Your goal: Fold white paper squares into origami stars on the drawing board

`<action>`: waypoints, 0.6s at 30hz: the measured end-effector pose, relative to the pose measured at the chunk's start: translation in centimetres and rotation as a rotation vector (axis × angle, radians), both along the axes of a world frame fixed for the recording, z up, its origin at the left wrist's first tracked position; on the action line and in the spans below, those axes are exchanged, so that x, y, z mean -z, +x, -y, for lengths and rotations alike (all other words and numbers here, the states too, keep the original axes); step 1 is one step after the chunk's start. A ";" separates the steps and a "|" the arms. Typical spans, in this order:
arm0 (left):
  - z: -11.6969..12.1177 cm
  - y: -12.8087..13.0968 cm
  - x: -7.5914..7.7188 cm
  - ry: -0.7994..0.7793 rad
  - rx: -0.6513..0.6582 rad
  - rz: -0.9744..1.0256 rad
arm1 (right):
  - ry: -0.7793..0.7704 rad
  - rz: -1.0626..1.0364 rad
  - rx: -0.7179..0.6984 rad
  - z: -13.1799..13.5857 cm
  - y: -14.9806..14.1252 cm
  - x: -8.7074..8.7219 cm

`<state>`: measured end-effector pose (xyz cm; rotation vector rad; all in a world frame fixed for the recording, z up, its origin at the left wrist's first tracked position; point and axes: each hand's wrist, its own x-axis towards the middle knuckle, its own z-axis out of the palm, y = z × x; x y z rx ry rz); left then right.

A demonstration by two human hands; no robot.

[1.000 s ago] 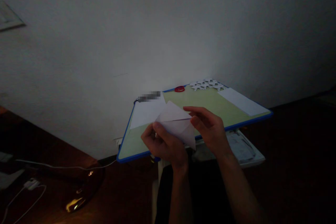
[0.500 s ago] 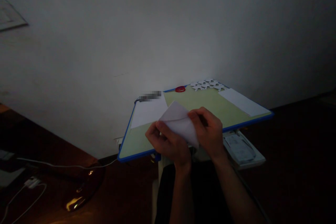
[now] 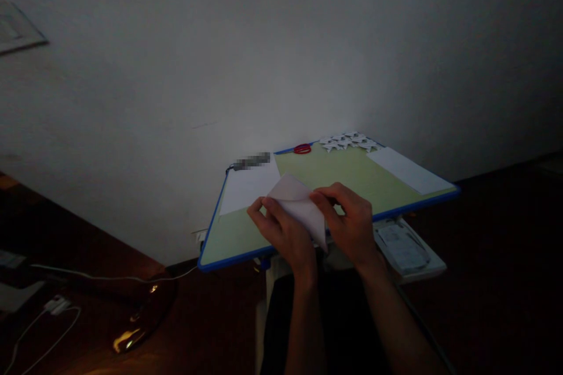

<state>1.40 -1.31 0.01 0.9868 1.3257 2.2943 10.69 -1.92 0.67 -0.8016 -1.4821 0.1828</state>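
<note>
A folded white paper (image 3: 299,206) is held up over the near edge of a small green table with a blue rim (image 3: 422,199). My left hand (image 3: 284,233) grips its left side, fingers curled over the fold. My right hand (image 3: 350,222) pinches its right side, fingers closed on the paper. Both hands sit close together, almost touching across the sheet.
On the table lie a white sheet (image 3: 248,186) at the left, another white sheet (image 3: 402,170) at the right, several folded white paper pieces (image 3: 347,142) and red rubber bands (image 3: 302,149) at the back. A cable (image 3: 109,278) and a shiny dark object (image 3: 132,334) lie at the lower left.
My right hand has moved left and closed onto the paper's right side. The paper has come down a little and looks folded smaller between the two hands.
</note>
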 end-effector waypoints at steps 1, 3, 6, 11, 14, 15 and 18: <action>-0.1 0.0 0.1 -0.009 -0.029 -0.011 | 0.016 0.017 -0.013 0.0 0.0 0.0; -0.1 0.0 0.1 -0.023 -0.077 -0.043 | 0.036 0.027 -0.025 0.1 0.0 0.0; 0.0 0.0 -0.1 -0.026 -0.120 -0.065 | 0.048 0.026 -0.021 0.3 -0.2 -0.1; -0.2 -0.4 -0.3 -0.015 -0.102 -0.026 | 0.054 0.016 -0.004 0.4 -0.8 0.0; -0.4 -0.3 -0.1 -0.016 -0.016 0.031 | 0.044 -0.031 0.056 0.3 -1.0 0.1; -0.4 -0.1 0.0 -0.024 0.013 0.041 | 0.043 -0.048 0.082 0.3 -1.0 0.2; -0.2 0.8 0.2 -0.062 0.070 0.036 | 0.059 -0.106 0.168 0.1 -0.8 0.4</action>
